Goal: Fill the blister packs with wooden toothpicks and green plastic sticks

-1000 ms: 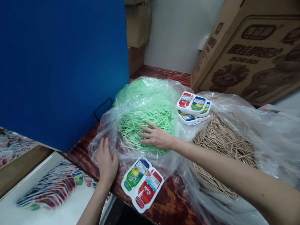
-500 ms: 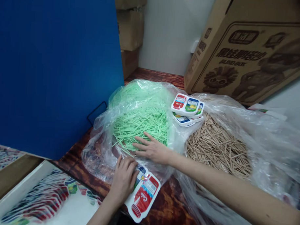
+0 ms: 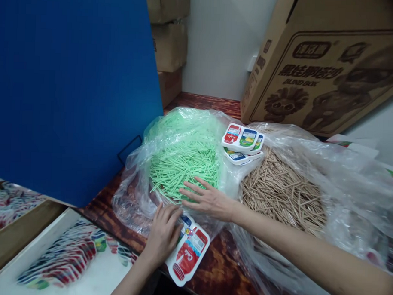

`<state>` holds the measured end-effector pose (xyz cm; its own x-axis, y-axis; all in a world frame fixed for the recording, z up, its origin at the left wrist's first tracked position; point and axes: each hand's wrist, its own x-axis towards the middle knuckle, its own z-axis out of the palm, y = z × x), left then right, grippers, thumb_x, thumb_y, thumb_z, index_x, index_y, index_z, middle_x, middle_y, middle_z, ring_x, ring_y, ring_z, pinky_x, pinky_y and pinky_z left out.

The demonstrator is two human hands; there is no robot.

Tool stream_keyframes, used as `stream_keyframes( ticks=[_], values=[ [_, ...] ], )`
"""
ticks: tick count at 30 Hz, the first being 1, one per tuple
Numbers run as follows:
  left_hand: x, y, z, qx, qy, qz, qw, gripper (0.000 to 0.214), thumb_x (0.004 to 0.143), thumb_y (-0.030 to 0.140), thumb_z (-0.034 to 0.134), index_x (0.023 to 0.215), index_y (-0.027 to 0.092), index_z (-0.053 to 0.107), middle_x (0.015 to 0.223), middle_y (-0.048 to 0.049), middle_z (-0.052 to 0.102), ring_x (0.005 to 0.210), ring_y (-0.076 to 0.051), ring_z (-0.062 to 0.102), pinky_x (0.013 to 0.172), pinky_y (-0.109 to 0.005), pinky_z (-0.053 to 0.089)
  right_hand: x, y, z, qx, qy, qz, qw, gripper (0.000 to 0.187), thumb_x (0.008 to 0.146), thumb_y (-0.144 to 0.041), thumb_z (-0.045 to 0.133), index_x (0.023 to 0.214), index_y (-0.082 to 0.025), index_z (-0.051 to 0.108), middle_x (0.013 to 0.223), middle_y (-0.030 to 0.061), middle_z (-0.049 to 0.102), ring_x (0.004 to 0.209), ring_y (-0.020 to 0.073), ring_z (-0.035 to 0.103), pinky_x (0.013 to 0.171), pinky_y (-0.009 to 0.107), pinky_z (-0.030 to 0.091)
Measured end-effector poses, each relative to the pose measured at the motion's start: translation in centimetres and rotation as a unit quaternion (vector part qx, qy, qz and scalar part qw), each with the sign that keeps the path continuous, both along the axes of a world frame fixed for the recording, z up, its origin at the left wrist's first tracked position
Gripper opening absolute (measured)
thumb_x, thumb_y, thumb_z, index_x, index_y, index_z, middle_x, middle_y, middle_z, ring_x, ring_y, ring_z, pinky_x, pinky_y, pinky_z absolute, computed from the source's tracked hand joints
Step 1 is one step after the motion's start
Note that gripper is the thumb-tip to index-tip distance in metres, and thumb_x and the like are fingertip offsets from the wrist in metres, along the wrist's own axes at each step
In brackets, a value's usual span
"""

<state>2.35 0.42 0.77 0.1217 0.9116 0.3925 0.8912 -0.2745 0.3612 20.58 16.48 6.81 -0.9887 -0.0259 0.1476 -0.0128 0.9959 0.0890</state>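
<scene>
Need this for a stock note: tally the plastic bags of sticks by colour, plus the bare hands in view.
Bag of green sticks: 1
Bag of brown sticks: 1
Hands, the left hand and the right hand: 2
Total: 4

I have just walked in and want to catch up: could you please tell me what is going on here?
A person's left hand covers part of a flat white card with a red Cola print, at the edge of a reddish-brown table. The right hand, spread open, is at the near side of thin light-green sticks in a clear plastic bag. Farther right lie thin brown sticks, with stacked white printed cards between the two piles.
</scene>
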Motion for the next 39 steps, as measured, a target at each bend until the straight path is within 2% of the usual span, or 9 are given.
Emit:
stream_keyframes(
  ticks=[2,6,10,13,17,23,28,33,39],
  values=[
    [0.0,0.0,0.1,-0.006,0.001,-0.004,1.000,0.030,0.089,0.014,0.048,0.118,0.019,0.053,0.116,-0.0115,0.063,0.116,-0.026,0.054,0.110,-0.056,0.028,0.8,-0.3,0.2,0.012,0.012,-0.037,0.999,0.040,0.090,-0.010,0.051,0.129,-0.020,0.051,0.149,0.0107,0.042,0.142,0.0265,0.029,0.113,0.053,0.025],
    [-0.1,-0.3,0.1,0.002,0.000,-0.004,1.000,0.028,0.089,0.013,0.048,0.114,0.020,0.057,0.115,-0.0105,0.063,0.115,-0.026,0.054,0.109,-0.055,0.030,2.2,0.1,-0.2,0.007,0.022,-0.194,0.981,0.051,0.084,-0.015,0.063,0.133,-0.016,0.049,0.144,0.0155,0.048,0.137,0.0307,0.037,0.107,0.052,0.032],
    [0.1,-1.8,0.0,0.027,-0.031,0.087,0.995,0.024,0.090,0.017,0.050,0.112,0.019,0.058,0.119,-0.0133,0.057,0.112,-0.027,0.054,0.097,-0.046,0.043,2.5,0.6,-1.0,0.001,0.026,-0.304,0.952,0.064,0.078,-0.023,0.072,0.136,-0.017,0.047,0.147,0.0192,0.042,0.138,0.0351,0.033,0.103,0.051,0.034],
    [0.5,-3.4,0.2,0.021,-0.043,0.148,0.988,0.019,0.090,0.022,0.052,0.108,0.018,0.060,0.101,-0.0102,0.060,0.094,-0.025,0.058,0.082,-0.040,0.048,2.3,0.6,-1.4,-0.002,0.026,-0.340,0.940,0.065,0.078,-0.025,0.073,0.137,-0.018,0.046,0.148,0.0202,0.040,0.139,0.0363,0.030,0.103,0.051,0.033],
    [1.4,-4.4,0.3,0.004,-0.043,0.163,0.986,0.012,0.090,0.026,0.052,0.095,0.020,0.060,0.088,-0.0071,0.060,0.083,-0.024,0.058,0.076,-0.038,0.047,2.4,-0.5,-1.2,-0.027,0.034,-0.361,0.932,0.064,0.080,-0.024,0.069,0.139,-0.018,0.044,0.149,0.0192,0.038,0.140,0.0362,0.027,0.102,0.050,0.035],
    [1.4,-3.5,0.7,-0.067,-0.035,0.178,0.981,0.029,0.083,0.034,0.060,0.107,0.019,0.060,0.097,-0.0097,0.063,0.091,-0.028,0.058,0.081,-0.041,0.047,3.2,-7.1,-0.6,-0.087,0.157,-0.394,0.901,0.039,0.093,-0.017,0.045,0.131,-0.015,0.052,0.140,0.0161,0.049,0.137,0.0306,0.031,0.105,0.050,0.035],
    [0.2,-1.8,1.3,-0.192,-0.083,0.174,0.962,0.023,0.075,0.034,0.066,0.093,0.020,0.063,0.090,-0.0071,0.068,0.089,-0.029,0.062,0.077,-0.039,0.047,1.7,-14.5,-3.2,-0.216,0.249,-0.441,0.835,0.031,0.094,-0.015,0.041,0.119,-0.019,0.059,0.114,0.0109,0.062,0.107,0.0259,0.053,0.093,0.045,0.046],
    [-0.1,-1.5,1.5,-0.276,-0.287,0.149,0.905,0.021,0.067,0.038,0.069,0.076,0.019,0.065,0.071,-0.0019,0.068,0.070,-0.024,0.065,0.063,-0.032,0.049,1.4,-17.2,-5.4,-0.285,0.286,-0.475,0.782,0.035,0.092,-0.016,0.046,0.125,-0.018,0.054,0.116,0.0109,0.061,0.107,0.0267,0.052,0.093,0.046,0.046],
    [0.0,-3.7,3.5,-0.289,-0.573,0.164,0.749,0.042,0.060,0.043,0.078,0.091,0.018,0.065,0.076,-0.0014,0.072,0.062,-0.020,0.066,0.057,-0.028,0.053,3.2,-17.1,-3.8,-0.332,0.333,-0.443,0.763,0.031,0.093,-0.016,0.043,0.120,-0.024,0.058,0.110,0.0080,0.064,0.104,0.0242,0.056,0.091,0.042,0.049]
  ],
)
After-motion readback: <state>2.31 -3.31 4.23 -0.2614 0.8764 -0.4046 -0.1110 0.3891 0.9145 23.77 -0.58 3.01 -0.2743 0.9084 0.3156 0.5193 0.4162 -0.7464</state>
